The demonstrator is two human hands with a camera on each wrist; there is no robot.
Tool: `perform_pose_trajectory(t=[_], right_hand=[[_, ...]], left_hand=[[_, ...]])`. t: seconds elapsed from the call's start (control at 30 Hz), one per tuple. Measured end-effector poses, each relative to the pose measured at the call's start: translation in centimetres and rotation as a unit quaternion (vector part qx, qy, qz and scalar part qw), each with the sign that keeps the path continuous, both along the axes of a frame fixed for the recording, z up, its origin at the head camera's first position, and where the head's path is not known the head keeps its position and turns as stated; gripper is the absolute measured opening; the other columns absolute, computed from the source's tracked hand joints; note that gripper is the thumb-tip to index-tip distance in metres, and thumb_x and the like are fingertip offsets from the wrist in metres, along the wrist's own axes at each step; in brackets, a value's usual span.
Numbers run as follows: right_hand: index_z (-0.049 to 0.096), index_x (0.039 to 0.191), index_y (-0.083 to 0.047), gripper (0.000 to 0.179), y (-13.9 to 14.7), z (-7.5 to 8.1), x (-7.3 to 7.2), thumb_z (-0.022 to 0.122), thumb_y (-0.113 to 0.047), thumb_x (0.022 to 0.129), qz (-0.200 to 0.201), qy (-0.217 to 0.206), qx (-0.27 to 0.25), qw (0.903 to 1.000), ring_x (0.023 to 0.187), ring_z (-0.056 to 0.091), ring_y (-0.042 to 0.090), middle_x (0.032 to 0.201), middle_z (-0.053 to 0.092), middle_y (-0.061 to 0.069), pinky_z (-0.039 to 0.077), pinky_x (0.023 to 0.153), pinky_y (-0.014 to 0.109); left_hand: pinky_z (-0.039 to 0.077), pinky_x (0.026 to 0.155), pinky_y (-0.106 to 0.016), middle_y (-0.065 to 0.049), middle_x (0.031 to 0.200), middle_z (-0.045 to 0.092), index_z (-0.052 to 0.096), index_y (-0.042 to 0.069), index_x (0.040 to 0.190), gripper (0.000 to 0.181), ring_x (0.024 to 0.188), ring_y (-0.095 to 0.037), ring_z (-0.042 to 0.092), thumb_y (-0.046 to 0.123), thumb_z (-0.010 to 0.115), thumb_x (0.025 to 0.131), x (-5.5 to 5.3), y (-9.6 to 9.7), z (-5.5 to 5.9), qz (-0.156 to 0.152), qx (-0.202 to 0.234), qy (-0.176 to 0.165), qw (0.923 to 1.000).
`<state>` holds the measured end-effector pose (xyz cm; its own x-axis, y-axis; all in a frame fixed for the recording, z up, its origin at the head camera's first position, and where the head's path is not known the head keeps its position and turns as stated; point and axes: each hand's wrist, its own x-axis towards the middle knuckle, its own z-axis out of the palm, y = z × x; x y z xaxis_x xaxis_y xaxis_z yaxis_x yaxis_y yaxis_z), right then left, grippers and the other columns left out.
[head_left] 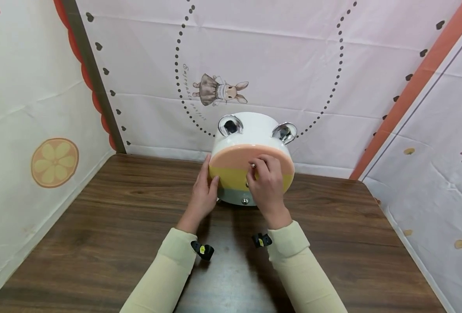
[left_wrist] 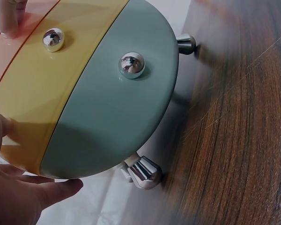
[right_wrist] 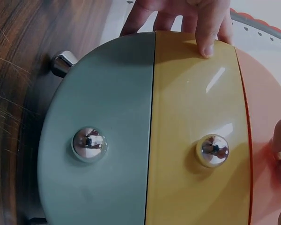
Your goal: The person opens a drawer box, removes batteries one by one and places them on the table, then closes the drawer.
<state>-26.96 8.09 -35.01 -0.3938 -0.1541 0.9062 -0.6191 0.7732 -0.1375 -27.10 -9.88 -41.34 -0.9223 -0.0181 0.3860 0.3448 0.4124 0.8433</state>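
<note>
A round, clock-shaped drawer box with a white body stands upright on the table. Its front has a pink drawer on top, a yellow drawer in the middle and a green drawer below. My left hand grips the box's left side, thumb on the yellow front and fingers round the edge. With thumb and fingers, my right hand pinches the pink drawer's silver knob. Silver knobs also show on the yellow and green fronts. All three fronts look flush.
Two chrome ear-like bells top the box, and short silver feet hold it off the wooden table. Behind it hangs a printed cloth with a rabbit picture; more cloth walls stand at both sides.
</note>
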Motion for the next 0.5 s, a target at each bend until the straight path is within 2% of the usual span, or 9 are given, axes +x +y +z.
perform_pose_trajectory(t=[0.23,0.5], right_hand=[[0.069,0.091,0.0,0.01,-0.1,-0.1,0.9,0.069,-0.001,0.081,0.003,-0.001,-0.009,1.0,0.089,0.055,0.03,0.095,0.061,0.014,0.049,0.08,0.039],[0.07,0.089,0.001,0.011,0.0,-0.5,2.1,0.07,0.0,0.079,0.025,0.034,-0.018,0.9989,0.088,0.056,0.03,0.093,0.062,0.014,0.049,0.08,0.039]], left_hand=[[0.036,0.11,-0.052,-0.004,0.159,0.027,0.008,0.034,0.156,0.064,0.142,-0.028,0.035,0.022,0.043,0.103,0.0,0.0,-0.2,0.004,-0.006,0.008,0.9999],[0.035,0.11,-0.054,-0.002,0.16,0.024,0.008,0.038,0.156,0.061,0.143,-0.028,0.033,0.028,0.04,0.104,0.0,-0.1,-0.2,0.006,-0.006,0.001,1.0]])
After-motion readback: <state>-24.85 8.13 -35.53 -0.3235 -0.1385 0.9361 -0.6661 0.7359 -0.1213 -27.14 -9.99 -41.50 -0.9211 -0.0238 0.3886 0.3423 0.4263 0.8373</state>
